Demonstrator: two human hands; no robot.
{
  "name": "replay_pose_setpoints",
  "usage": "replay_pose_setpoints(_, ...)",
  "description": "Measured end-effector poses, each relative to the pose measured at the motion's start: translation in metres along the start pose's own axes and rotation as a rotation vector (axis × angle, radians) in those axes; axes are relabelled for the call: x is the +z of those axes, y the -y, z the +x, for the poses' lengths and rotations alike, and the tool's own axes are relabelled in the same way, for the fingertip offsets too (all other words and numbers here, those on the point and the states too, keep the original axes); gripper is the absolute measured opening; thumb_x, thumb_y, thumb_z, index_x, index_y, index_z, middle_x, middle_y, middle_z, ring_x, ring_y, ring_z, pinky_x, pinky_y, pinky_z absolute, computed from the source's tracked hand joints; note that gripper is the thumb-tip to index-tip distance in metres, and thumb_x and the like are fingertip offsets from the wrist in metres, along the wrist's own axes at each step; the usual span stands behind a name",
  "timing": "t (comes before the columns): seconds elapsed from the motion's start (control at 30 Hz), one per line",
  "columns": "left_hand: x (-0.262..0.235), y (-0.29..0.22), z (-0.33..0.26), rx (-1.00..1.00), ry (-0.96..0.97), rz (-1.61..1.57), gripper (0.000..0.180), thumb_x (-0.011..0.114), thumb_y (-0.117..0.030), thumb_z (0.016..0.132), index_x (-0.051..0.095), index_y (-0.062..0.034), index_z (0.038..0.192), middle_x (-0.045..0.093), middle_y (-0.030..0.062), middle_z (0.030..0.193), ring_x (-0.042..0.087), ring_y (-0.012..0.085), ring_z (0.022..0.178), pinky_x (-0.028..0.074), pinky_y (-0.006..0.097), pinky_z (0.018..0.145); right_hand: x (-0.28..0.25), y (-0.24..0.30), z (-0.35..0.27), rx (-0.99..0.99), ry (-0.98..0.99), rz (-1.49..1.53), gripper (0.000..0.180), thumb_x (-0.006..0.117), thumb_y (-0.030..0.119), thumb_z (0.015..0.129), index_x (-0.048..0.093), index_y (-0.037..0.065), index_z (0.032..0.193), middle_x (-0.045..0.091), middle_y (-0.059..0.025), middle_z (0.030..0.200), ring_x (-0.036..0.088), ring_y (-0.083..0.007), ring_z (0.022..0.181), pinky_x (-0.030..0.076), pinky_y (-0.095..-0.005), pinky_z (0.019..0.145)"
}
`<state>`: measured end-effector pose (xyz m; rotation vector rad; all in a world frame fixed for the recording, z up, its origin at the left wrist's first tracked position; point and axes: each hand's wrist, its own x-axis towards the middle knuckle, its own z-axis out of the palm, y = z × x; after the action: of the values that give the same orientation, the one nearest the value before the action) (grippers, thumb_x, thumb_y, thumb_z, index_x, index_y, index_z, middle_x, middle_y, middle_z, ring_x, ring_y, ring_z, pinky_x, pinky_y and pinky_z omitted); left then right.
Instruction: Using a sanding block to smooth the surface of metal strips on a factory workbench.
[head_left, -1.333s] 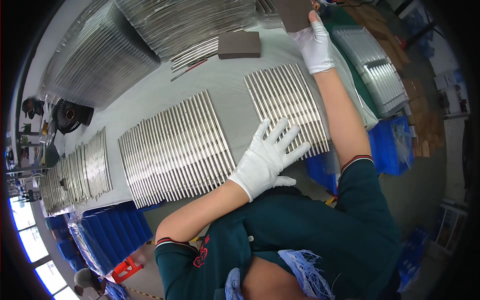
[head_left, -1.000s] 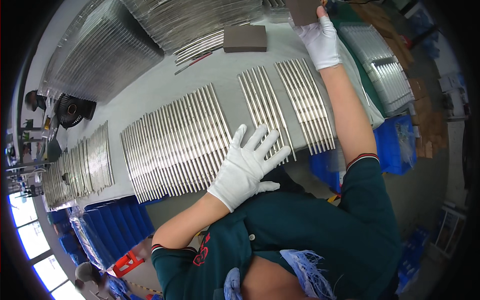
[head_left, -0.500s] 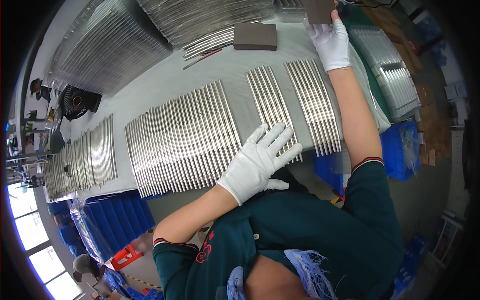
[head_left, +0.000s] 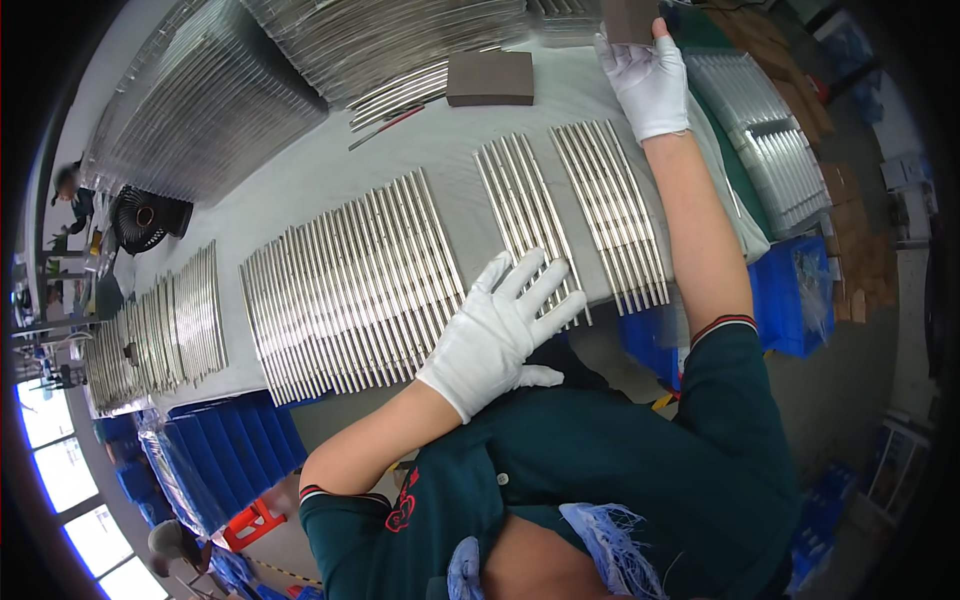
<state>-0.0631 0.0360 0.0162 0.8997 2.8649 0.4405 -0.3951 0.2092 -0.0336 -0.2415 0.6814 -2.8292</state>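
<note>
My left hand (head_left: 490,335), in a white glove, lies palm down with its fingers spread. Its fingertips are over the near ends of a narrow group of shiny metal rods (head_left: 520,190); whether they press on them I cannot tell. At the far right, my gloved right hand (head_left: 648,92) grips a dark brown rectangular block (head_left: 630,22), the thumb along its side; the picture's top edge cuts the block off. Another group of rods (head_left: 610,215) lies between the two hands. A wide row of rods (head_left: 350,285) spreads to the left.
A similar brown block (head_left: 490,78) sits at the back beside loose rods (head_left: 400,95) and a thin red stick (head_left: 388,128). Stacked clear trays (head_left: 205,100) fill the back left, near a black fan (head_left: 148,218). More rods (head_left: 160,325) lie at far left. Blue bins (head_left: 790,300) stand below the table.
The whole scene has shifted slightly left in the picture. Both hands keep nearly the same pose, the right one still gripping its block.
</note>
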Motion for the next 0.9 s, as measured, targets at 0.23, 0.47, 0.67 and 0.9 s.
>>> replay_pose_setpoints(0.23, -0.011, -0.013, 0.019, -0.018, -0.013, 0.024, 0.099, 0.072, -0.065, 0.07, 0.043, -0.0118, 0.148, 0.043, 0.019, 0.149, 0.037, 0.0354, 0.143, 0.025, 0.052, 0.119, 0.052, -0.007, -0.024, 0.003, -0.198, 0.045, 0.022, 0.07, 0.031, 0.094, 0.069, 0.016, 0.11, 0.072, -0.003, 0.106, 0.068, -0.0207, 0.096, 0.057, -0.0409, 0.084)
replay_pose_setpoints(0.47, 0.027, -0.029, 0.091, 0.181, -0.151, -0.077, 0.106, 0.07, -0.069, 0.068, 0.044, -0.001, 0.144, 0.043, 0.0207, 0.148, 0.034, 0.0357, 0.144, 0.022, 0.049, 0.12, 0.059, 0.004, -0.024, -0.006, -0.227, 0.088, 0.022, 0.07, 0.03, 0.094, 0.069, 0.012, 0.107, 0.073, -0.0042, 0.102, 0.069, -0.022, 0.091, 0.059, -0.0412, 0.079)
replay_pose_setpoints(0.67, 0.035, -0.026, 0.101, 0.182, -0.156, -0.053, 0.107, 0.068, -0.073, 0.068, 0.045, -0.0004, 0.144, 0.043, 0.0213, 0.148, 0.034, 0.0375, 0.144, 0.022, 0.049, 0.119, 0.049, 0.012, -0.02, 0.019, -0.217, 0.154, 0.028, 0.067, 0.033, 0.095, 0.068, 0.009, 0.109, 0.072, -0.0088, 0.1, 0.069, -0.025, 0.087, 0.059, -0.0429, 0.078)
replay_pose_setpoints(0.9, 0.027, -0.018, 0.06, 0.115, -0.117, -0.071, 0.106, 0.068, -0.074, 0.067, 0.045, -0.004, 0.144, 0.043, 0.0228, 0.148, 0.033, 0.0403, 0.143, 0.024, 0.05, 0.119, 0.038, 0.006, -0.017, 0.025, -0.195, 0.117, 0.027, 0.07, 0.033, 0.092, 0.068, 0.011, 0.107, 0.072, -0.0089, 0.104, 0.068, -0.025, 0.091, 0.057, -0.0442, 0.083)
